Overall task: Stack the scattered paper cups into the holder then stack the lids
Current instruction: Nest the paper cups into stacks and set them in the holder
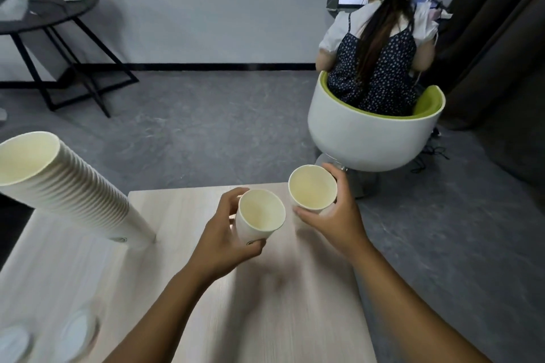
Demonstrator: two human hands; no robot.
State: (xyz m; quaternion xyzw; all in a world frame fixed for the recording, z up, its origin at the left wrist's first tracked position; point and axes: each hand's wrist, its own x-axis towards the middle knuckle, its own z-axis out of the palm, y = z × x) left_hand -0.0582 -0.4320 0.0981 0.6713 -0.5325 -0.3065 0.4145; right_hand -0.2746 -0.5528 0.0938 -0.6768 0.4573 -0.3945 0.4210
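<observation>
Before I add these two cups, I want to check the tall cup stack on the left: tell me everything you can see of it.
The tall cup stack is a long column of nested cream-white paper cups, their rolled rims forming close ridges along its side. The topmost cup's mouth is open and looks empty. The bottom cup bears a small dark logo. The column leans toward the upper left in this wide-angle view, and its base stands on the light wooden table. Neither hand touches it. No separate holder can be made out.
</observation>
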